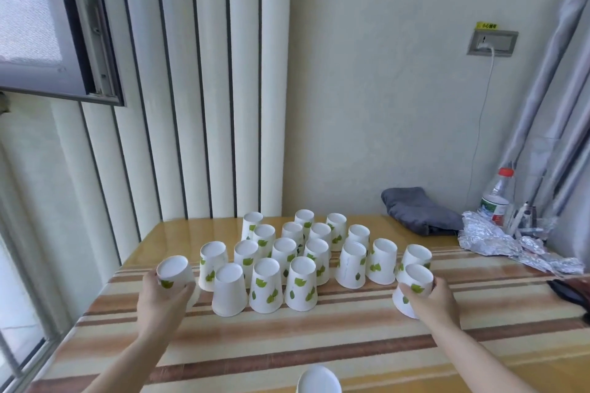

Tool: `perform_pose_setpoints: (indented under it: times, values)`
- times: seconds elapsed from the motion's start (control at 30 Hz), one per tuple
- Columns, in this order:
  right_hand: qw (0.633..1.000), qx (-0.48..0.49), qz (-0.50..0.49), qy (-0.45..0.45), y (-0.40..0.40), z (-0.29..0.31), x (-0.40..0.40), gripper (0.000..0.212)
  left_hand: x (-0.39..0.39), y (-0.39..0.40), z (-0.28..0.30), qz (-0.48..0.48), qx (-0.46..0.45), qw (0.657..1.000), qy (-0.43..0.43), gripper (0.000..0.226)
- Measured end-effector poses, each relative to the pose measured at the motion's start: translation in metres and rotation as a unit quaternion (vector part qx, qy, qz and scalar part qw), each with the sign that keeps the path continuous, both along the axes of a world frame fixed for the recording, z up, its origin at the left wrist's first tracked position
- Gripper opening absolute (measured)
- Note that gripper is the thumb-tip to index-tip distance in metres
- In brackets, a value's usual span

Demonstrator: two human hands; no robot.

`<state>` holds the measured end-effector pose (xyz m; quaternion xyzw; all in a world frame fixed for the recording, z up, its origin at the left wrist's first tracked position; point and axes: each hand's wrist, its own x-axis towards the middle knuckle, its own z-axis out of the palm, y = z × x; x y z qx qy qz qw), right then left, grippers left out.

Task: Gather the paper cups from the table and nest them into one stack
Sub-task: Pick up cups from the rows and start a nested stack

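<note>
Several white paper cups with green leaf prints (300, 281) stand upside down in a cluster on the striped table (319, 344). My left hand (162, 297) grips one upside-down cup (174, 271) at the cluster's left end. At the right end my right hand (434, 300) wraps around another upside-down cup (413, 287), which tilts toward me. One more white cup (319, 380) pokes in at the bottom edge of the view, only partly visible.
A folded grey cloth (418, 210) lies at the back right by the wall. Crumpled foil (510, 246), a plastic bottle (496, 198) and small items crowd the right corner. A dark object (568, 292) lies at the right edge. A window is on the left.
</note>
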<state>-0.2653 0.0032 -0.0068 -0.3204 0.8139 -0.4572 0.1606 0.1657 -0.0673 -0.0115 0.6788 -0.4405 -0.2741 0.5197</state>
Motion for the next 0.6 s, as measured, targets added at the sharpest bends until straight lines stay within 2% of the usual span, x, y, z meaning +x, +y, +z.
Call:
perform_pose_setpoints:
  times: [0.1, 0.2, 0.3, 0.37, 0.47, 0.6]
  values:
    - [0.999, -0.016, -0.010, -0.028, 0.006, -0.005, 0.003, 0.053, -0.007, 0.027, 0.036, 0.005, -0.101, 0.994, 0.038, 0.045]
    - [0.997, -0.063, -0.005, -0.033, 0.020, -0.001, 0.014, 0.050, -0.036, 0.074, 0.076, -0.148, -0.173, 0.969, 0.099, 0.043]
    - [0.994, -0.093, 0.018, -0.051, 0.040, 0.014, 0.028, 0.047, -0.072, 0.122, 0.085, -0.330, -0.135, 0.931, 0.081, 0.043]
    - [0.990, -0.110, 0.042, -0.074, 0.058, 0.025, 0.039, 0.041, -0.090, 0.148, 0.079, -0.403, -0.105, 0.908, 0.047, 0.044]
    - [0.978, -0.139, 0.104, -0.112, 0.087, 0.038, 0.053, 0.034, -0.099, 0.172, 0.063, -0.443, -0.089, 0.892, -0.002, 0.049]
    - [0.961, -0.178, 0.176, -0.118, 0.122, 0.055, 0.076, 0.022, -0.098, 0.186, 0.040, -0.435, -0.049, 0.899, -0.036, 0.052]
